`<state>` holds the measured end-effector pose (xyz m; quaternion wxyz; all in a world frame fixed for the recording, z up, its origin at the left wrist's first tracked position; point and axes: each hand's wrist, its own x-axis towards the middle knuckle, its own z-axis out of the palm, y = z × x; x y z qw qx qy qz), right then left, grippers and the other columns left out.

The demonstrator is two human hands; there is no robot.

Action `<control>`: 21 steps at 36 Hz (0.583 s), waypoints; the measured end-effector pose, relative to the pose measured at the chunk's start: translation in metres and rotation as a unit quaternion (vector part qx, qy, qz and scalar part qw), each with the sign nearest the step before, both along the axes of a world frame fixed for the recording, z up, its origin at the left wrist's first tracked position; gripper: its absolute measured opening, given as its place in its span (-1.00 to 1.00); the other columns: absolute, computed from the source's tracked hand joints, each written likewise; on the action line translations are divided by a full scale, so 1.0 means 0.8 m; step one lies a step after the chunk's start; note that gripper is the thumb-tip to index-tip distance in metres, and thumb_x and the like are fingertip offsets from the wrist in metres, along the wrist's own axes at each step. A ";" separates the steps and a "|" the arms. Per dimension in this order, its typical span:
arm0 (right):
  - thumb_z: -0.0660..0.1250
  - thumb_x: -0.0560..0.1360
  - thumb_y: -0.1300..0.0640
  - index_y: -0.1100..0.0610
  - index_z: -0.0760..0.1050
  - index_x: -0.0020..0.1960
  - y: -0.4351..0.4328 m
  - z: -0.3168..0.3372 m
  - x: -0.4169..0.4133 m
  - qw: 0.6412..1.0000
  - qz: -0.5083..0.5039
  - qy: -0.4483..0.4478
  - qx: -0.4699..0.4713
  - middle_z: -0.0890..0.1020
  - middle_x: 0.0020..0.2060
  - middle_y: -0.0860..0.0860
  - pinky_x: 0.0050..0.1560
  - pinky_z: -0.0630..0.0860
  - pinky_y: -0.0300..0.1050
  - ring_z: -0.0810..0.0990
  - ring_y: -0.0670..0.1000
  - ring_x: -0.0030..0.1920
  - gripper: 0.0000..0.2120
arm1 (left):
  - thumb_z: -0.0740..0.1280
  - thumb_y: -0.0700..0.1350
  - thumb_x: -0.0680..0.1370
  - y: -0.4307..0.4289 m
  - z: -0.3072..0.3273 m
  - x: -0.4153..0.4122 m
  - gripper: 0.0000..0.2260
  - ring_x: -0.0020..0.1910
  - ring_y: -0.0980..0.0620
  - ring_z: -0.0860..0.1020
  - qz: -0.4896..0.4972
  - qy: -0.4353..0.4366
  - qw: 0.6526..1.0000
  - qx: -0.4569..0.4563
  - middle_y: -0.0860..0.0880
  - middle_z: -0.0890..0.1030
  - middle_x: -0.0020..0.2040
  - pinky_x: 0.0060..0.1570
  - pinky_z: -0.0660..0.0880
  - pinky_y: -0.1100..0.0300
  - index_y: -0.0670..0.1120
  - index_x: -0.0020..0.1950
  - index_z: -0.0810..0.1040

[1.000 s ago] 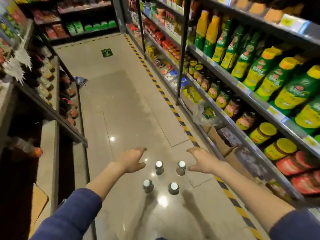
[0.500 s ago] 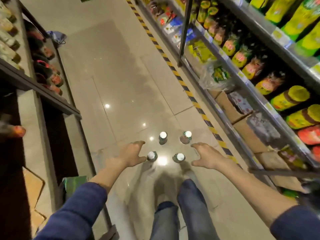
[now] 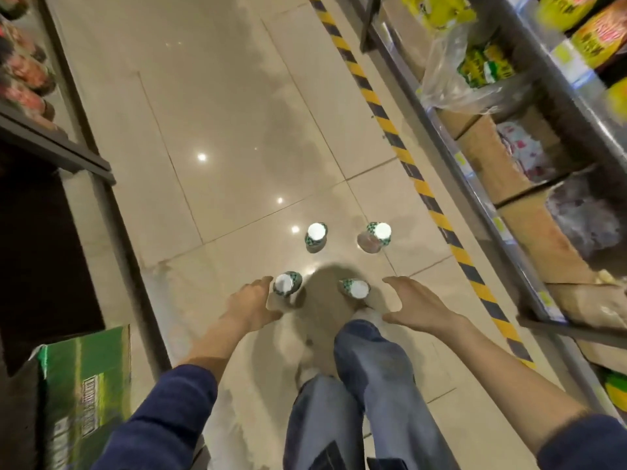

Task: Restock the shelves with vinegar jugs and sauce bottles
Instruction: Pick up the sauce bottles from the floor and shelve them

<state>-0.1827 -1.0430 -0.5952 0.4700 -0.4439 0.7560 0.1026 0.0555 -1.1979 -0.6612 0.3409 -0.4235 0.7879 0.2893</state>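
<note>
Flanking the two near bottles (image 3: 286, 283) on the floor (image 3: 220, 96), left grip (image 3: 252, 305) and right grip (image 3: 412, 305) hover spread, each holding nothing.

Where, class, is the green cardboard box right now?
In the head view, the green cardboard box sits low at the picture's left edge, against the dark left-hand shelving, just left of the person's blue left sleeve.

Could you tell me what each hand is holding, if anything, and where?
Nothing yet: the left hand is open beside the near-left bottle, the right hand open, short of the near-right bottle.
</note>
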 end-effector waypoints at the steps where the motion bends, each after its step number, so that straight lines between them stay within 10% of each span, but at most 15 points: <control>1: 0.33 0.49 0.07 0.34 0.32 0.36 -0.001 -0.017 -0.002 1.000 -0.003 -0.002 0.000 0.41 0.33 0.24 0.25 0.35 0.03 0.39 0.21 0.32 -0.46 | 0.41 0.11 0.46 0.001 -0.018 0.000 -0.33 0.31 -0.12 0.43 0.007 0.001 1.000 0.000 -0.11 0.43 0.36 0.15 0.43 0.07 -0.08 0.46 0.22; 15: 0.56 0.24 -0.10 0.08 0.23 0.47 0.015 -0.294 -0.025 0.993 -0.082 -0.030 -0.081 0.40 0.39 0.03 0.32 0.34 -0.11 0.36 0.03 0.38 -0.09 | 0.42 0.20 0.40 -0.016 -0.253 -0.007 -0.25 0.25 -0.09 0.47 0.035 0.065 0.997 -0.024 -0.06 0.48 0.31 0.07 0.43 0.11 -0.07 0.47 0.24; 21: 0.52 0.08 -0.21 -0.01 0.38 0.33 0.027 -0.368 -0.023 0.986 -0.096 -0.062 -0.125 0.51 0.17 -0.09 0.01 0.34 -0.25 0.48 0.00 0.24 -0.14 | 0.25 0.39 0.16 -0.015 -0.301 0.004 -0.27 -0.03 -0.07 0.57 0.082 0.166 0.980 -0.078 0.00 0.63 0.03 -0.18 0.37 0.18 -0.04 0.17 0.52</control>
